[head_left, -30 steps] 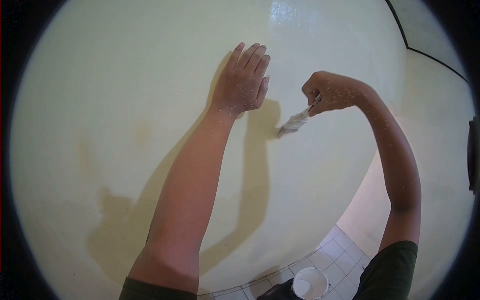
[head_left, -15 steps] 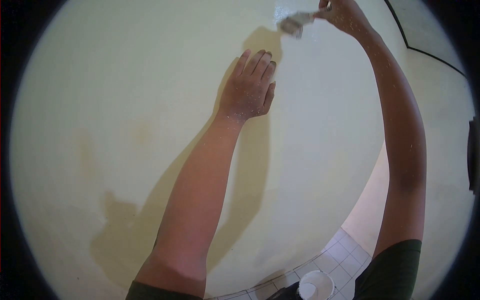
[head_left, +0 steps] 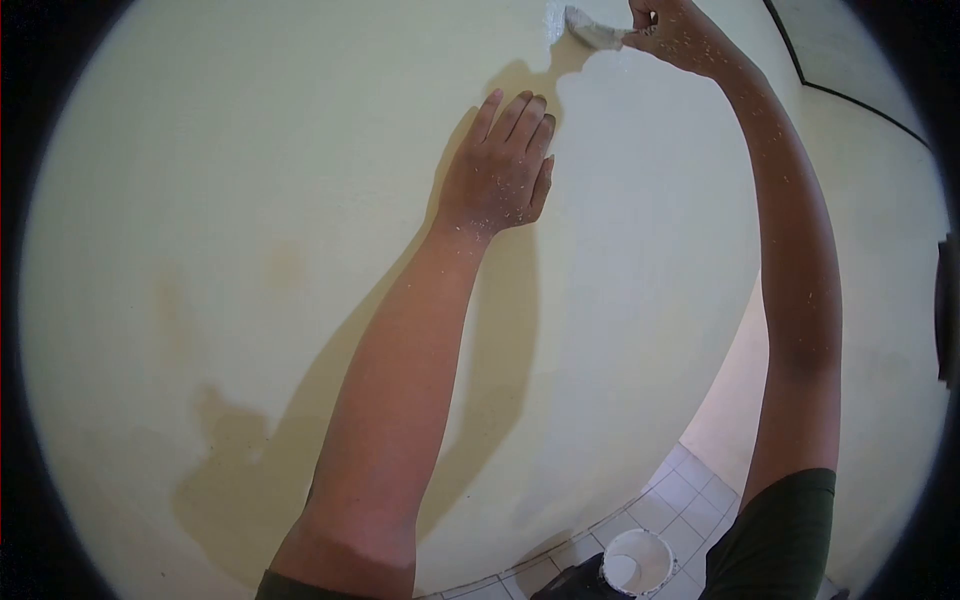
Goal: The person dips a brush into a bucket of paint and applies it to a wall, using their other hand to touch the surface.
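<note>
My left hand [head_left: 497,165] lies flat against the pale yellow wall [head_left: 300,180], fingers stretched out and a little apart. It holds nothing. Higher up on the right, my right hand [head_left: 680,35] pinches the handle of a paintbrush [head_left: 594,30]. The brush head points left and its whitish bristles are at the wall, beside a shiny wet patch [head_left: 553,22] of paint. Small pale specks of paint dot both hands and forearms.
Down by the wall's foot, a white bucket [head_left: 638,562] stands on the tiled floor [head_left: 682,508], next to a dark object [head_left: 572,582]. A dark line [head_left: 850,96] runs along the upper right. At the far right edge is a black object [head_left: 944,310].
The paintbrush has swung from angled downward to pointing up and left, and sits slightly higher. My right hand stays pinched on it; my left hand remains flat on the wall.
</note>
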Tool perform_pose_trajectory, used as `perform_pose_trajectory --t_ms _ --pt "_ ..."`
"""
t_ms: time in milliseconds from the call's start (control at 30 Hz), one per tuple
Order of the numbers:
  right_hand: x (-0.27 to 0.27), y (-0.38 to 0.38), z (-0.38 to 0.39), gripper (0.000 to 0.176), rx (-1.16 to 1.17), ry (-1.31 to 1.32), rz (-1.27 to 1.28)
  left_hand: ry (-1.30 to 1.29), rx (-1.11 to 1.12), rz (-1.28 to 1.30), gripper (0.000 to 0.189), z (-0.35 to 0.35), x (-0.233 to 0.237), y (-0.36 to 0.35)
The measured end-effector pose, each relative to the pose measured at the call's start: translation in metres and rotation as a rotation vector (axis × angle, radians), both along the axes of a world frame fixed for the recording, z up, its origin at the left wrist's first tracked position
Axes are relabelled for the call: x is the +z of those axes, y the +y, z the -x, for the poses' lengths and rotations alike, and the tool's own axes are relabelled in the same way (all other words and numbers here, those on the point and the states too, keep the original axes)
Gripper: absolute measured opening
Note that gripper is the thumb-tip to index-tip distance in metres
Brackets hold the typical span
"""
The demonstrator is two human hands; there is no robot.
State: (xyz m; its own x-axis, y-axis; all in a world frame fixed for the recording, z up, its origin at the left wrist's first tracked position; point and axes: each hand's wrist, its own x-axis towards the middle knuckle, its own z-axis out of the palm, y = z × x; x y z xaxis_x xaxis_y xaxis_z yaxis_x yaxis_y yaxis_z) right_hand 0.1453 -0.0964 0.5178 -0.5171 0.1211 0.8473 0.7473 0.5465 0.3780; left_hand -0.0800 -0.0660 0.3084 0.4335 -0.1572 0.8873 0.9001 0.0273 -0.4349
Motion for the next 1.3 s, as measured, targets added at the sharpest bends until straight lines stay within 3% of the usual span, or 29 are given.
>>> perform_pose_trajectory --t_ms 200,333,533,767,1033,1167,1200,1300 --pt "-0.030 0.031 -0.023 0.043 0.156 -0.266 0.098 0.008 -0.013 0.003 0.042 0.002 0.001 0.000" --pt "-0.070 0.019 -0.021 0.040 0.080 -0.304 0.393 0.013 -0.034 -0.003 0.041 0.003 0.001 0.002" --pt "-0.110 0.018 -0.030 0.038 -0.008 -0.334 0.557 0.009 -0.035 -0.010 0.039 0.002 -0.002 0.007" --pt "-0.086 0.004 -0.049 0.037 0.051 -0.241 0.388 -0.014 -0.002 -0.012 0.040 0.002 -0.002 0.006" --pt "-0.048 0.030 -0.016 0.032 0.118 -0.190 -0.096 -0.009 0.019 -0.040 0.042 0.003 0.000 0.011" --pt "-0.013 0.013 0.001 0.026 0.002 0.033 -0.137 -0.013 0.030 -0.038 0.041 0.003 -0.001 0.009" --pt "-0.020 0.005 0.005 0.024 0.035 0.048 -0.294 -0.015 0.032 -0.033 0.041 0.005 -0.001 0.009" --pt "0.009 0.025 0.015 0.020 0.041 0.263 -0.328 -0.020 0.035 -0.028 0.041 0.006 0.000 0.009"
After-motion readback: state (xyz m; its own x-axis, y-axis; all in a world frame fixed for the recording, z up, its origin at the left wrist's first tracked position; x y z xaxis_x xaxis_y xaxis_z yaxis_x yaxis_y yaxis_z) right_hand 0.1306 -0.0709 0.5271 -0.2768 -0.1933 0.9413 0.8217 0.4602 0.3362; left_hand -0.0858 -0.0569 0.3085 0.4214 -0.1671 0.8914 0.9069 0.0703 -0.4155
